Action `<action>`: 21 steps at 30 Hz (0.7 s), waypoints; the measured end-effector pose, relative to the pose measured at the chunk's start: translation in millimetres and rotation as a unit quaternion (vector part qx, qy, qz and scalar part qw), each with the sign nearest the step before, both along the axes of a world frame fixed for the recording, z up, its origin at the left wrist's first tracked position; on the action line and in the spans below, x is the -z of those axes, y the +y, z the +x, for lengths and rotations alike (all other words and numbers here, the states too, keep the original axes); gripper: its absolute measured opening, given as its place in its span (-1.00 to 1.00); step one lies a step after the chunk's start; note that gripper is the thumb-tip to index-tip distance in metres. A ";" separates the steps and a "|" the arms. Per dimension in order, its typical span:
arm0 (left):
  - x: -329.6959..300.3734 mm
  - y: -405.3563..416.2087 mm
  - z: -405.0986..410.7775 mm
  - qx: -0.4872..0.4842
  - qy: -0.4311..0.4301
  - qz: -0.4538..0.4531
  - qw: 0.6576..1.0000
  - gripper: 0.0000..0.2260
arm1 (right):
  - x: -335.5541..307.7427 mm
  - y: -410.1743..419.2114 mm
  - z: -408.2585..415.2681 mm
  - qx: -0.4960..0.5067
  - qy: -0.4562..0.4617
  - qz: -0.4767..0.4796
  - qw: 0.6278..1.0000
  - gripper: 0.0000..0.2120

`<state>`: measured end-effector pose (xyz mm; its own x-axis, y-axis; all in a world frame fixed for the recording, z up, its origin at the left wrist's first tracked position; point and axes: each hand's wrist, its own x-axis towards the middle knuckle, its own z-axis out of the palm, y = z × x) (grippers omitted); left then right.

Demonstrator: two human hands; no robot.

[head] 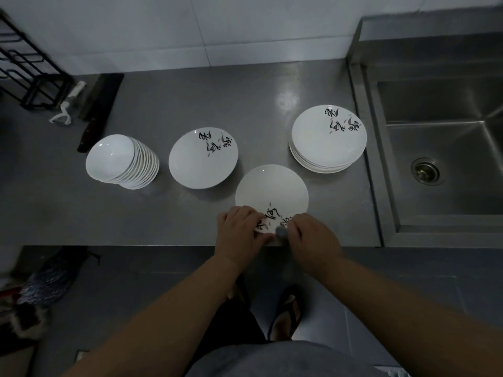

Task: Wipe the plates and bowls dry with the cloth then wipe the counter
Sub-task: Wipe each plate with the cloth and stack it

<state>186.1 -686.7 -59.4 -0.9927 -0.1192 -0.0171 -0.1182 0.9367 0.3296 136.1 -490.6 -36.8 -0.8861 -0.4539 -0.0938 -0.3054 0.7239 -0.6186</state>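
Note:
A white plate (pixel 272 190) with black brush lettering lies at the front edge of the steel counter (pixel 190 99). My left hand (pixel 239 232) grips its near rim. My right hand (pixel 310 238) holds a small grey cloth (pixel 281 232) bunched against the plate's near edge; most of the cloth is hidden under the fingers. A single lettered plate (pixel 202 157) lies at the counter's middle. A stack of several like plates (pixel 328 138) stands to the right. A leaning stack of several white bowls (pixel 122 161) stands on the left.
A steel sink (pixel 441 148) with a drain (pixel 426 171) lies at the right. A cleaver (pixel 96 110) and a white peeler (pixel 66 110) lie at the back left beside a black wire rack (pixel 27 66). A mop head (pixel 51 278) rests on the floor.

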 end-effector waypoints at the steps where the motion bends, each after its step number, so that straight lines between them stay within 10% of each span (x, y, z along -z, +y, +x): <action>1: -2.1 -2.7 1.5 -0.004 0.001 0.007 1.000 -0.51 | -7.2 4.1 -9.0 0.021 -0.018 0.018 0.999 -0.67; 7: -24.4 -17.1 -7.4 -0.109 -0.049 0.078 0.990 -0.34 | -17.6 12.4 -70.0 0.086 -0.159 0.211 0.961 -0.64; 21: -94.4 -41.2 -69.2 -0.132 -0.220 0.197 0.946 -0.27 | -78.3 -30.7 -93.3 0.180 -0.272 0.097 0.941 -0.55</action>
<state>116.9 -727.9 35.0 -0.8162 -0.2597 -0.5161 -0.5371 0.6704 0.5120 42.7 -521.3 41.4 -0.7766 -0.0618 -0.6270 0.3037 0.8352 -0.4585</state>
